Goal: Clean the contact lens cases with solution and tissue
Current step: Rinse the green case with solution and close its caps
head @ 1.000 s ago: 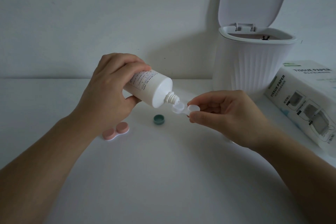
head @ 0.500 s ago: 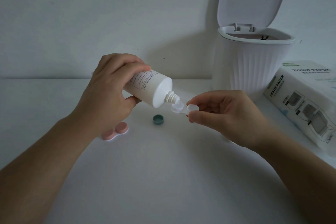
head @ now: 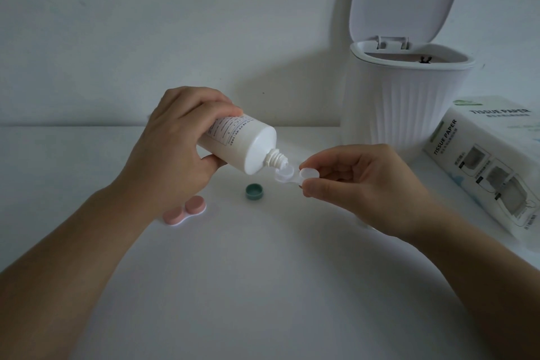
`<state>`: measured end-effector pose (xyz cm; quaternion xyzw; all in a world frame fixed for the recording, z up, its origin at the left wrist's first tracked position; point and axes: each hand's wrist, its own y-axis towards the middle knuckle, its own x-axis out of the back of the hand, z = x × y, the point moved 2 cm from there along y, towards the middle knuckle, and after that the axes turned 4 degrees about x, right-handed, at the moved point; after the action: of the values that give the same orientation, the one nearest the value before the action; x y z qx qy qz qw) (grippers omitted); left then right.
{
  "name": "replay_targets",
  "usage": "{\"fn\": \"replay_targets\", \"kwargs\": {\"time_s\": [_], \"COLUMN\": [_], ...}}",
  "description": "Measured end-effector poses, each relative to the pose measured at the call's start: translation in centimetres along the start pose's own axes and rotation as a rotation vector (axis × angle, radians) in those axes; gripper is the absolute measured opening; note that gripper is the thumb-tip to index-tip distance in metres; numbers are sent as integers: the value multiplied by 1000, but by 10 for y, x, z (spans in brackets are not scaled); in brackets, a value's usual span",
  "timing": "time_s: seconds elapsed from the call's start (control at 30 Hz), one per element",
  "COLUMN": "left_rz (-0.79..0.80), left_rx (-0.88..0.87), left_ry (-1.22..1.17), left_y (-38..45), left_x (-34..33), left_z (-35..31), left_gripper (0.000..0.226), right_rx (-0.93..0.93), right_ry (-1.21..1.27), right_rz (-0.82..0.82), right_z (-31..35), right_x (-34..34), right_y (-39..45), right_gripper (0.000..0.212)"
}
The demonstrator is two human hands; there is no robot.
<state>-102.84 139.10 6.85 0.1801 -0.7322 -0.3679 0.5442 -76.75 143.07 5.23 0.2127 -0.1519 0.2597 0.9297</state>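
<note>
Counter (head: 263, 286), white, carries everything noted below. White ribbed bin (head: 406, 114) stands at the far right against the wall, lid raised upright. Tissue paper pack (head: 485, 164) lies just beside the bin, nearer my right side. My left hand (head: 175, 152) is wrapped round the white solution bottle (head: 242, 143), held above the counter and tipped down to the right, cap off; its threaded nozzle sits directly over the left well of the clear lens case (head: 295, 177), touching or nearly so; I cannot tell which. My right hand (head: 359, 181) pinches that clear case at its right end, thumb below and fingers above, holding it roughly level above the counter. Pink lens case (head: 184, 211), both caps on, lies on the counter below my left wrist. Green bottle cap (head: 254, 192) rests open side up between the pink case and the clear one.
</note>
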Motion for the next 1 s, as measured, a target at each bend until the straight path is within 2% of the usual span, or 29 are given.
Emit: {"fn": "replay_targets", "kwargs": {"time_s": [1.0], "left_rz": [-26], "left_rx": [0], "left_ry": [45], "left_y": [0], "left_x": [3], "left_z": [-2], "left_gripper": [61], "right_rx": [-8], "right_ry": [-5], "right_rz": [-10], "right_z": [0], "right_x": [-1], "right_y": [0], "right_gripper": [20]}}
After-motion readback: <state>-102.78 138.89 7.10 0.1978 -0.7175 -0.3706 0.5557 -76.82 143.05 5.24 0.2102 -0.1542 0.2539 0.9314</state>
